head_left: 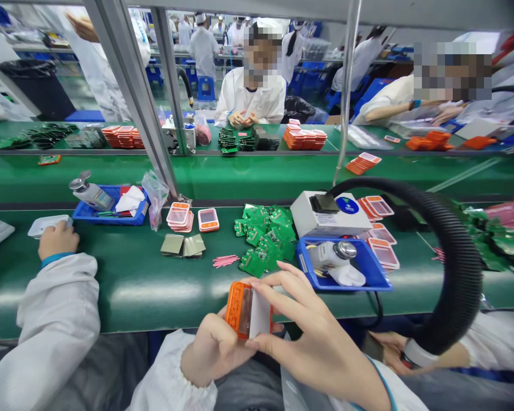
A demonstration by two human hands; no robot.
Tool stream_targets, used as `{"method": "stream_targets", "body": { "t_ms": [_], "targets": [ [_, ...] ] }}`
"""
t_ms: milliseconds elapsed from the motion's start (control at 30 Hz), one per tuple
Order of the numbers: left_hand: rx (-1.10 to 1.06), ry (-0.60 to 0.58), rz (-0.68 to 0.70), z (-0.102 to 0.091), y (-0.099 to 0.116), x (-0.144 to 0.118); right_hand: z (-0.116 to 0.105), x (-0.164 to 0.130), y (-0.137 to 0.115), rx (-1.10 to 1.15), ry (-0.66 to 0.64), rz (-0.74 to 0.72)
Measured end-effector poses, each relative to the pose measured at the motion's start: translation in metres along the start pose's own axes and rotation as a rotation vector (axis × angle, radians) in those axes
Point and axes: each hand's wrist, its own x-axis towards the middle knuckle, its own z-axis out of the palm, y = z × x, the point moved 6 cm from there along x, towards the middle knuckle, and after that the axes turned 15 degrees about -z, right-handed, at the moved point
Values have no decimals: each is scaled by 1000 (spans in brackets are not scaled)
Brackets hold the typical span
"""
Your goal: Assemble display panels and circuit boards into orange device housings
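Note:
My left hand (212, 349) grips a small orange-framed part (240, 308) with a clear window, held upright over my lap at the near table edge. My right hand (321, 337) has its fingers on a pale film or panel (260, 315) at the part's right side, thumb below and fingers above. Just beyond, on the green table, lie a heap of green circuit boards (268, 237), some pink strips (225, 261) and several grey square pads (184, 245).
A blue tray (370, 268) with a silver-topped bottle (334, 254) sits right of the boards, behind it a white box (325, 220). A black corrugated hose (458, 257) arcs at right. Co-workers' hands are at left (56, 238) and lower right (389, 345). Orange parts (208, 220) lie mid-table.

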Motion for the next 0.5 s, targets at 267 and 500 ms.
{"method": "stream_targets", "body": {
  "t_ms": [267, 500],
  "targets": [
    [8, -13, 5, 2, 0, 4, 2, -2, 2, 1, 14, 4],
    [-25, -1, 11, 1, 1, 5, 10, -8, 5, -36, -43, 65]
  ]
}}
